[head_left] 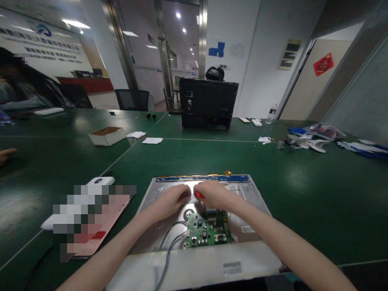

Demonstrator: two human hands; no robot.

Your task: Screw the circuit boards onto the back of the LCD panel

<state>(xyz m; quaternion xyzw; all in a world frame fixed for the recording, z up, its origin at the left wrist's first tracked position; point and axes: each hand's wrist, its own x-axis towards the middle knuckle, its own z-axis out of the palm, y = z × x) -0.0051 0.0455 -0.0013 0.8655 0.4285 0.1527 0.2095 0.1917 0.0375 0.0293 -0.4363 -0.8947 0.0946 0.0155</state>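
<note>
A bare display panel (254, 202) with a silvery metal back lies flat on the table in front of me. My right hand (215, 192) is closed around an orange-red object (199, 194), mostly hidden by the fingers, above the upper middle of the panel. Just beside it, my left hand (176, 196) is curled shut with fingertips low over the metal; what they hold, if anything, is hidden. Below both hands sits a green circuit board (206, 232) with grey cables (168, 254) on its left. A narrow blue circuit strip (178, 178) runs along the far edge.
The green table (303, 194) carries a black monitor housing (209, 103) at the back and a white box (107, 136) at the left. Two phone-like devices, a white one (104, 180) and a pink one (100, 242), lie left of the panel. Another person's hand (6, 155) shows far left.
</note>
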